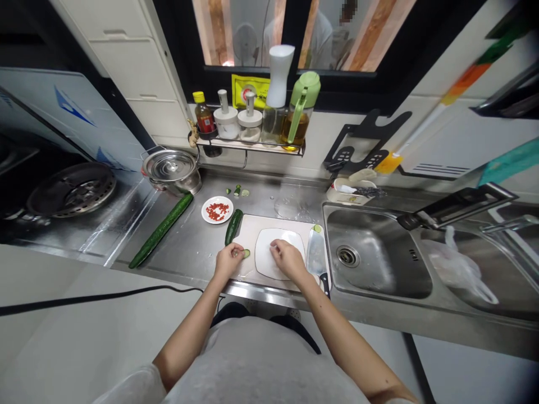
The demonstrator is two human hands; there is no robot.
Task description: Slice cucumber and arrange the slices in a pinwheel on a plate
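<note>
Cucumber slice [246, 253] in left fingers [236, 248]; white plate [264, 257] between it and cleaver [315, 252].

A loose, pale grey fabric top [248, 365] covers the torso, its front plain and faintly creased, with a rounded lower outline. The matching short left sleeve [137, 387] is wide and softly folded, ending near the elbow; only a sliver of the pale right sleeve [400, 402] shows. Both forearms are bare, the right one marked by a few small spots, and both hands are bare too. Below the top appears dark, navy-looking legwear [231, 310], then light footwear with dark dots [295, 314], too small to tell more
</note>
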